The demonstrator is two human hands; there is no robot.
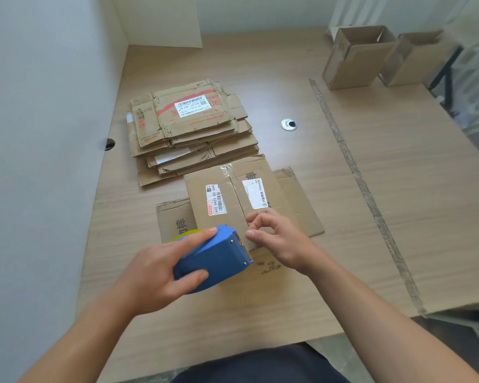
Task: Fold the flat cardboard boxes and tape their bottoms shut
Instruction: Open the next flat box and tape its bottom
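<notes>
Left hand (161,268) grips the tape dispenser (219,258) over the box (233,194); right hand (277,239) curls beside its blade, grasp unclear.

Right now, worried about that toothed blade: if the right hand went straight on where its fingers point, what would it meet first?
The dispenser: its toothed end, held in the left hand, lies just ahead of the right hand, though depth is unclear.

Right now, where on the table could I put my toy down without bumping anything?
Bare wood lies between the stack of flat boxes and the two upright boxes, around the metal grommet; also right of the tape strip. It's crowded where the left hand holds the tape dispenser over the box.
</notes>
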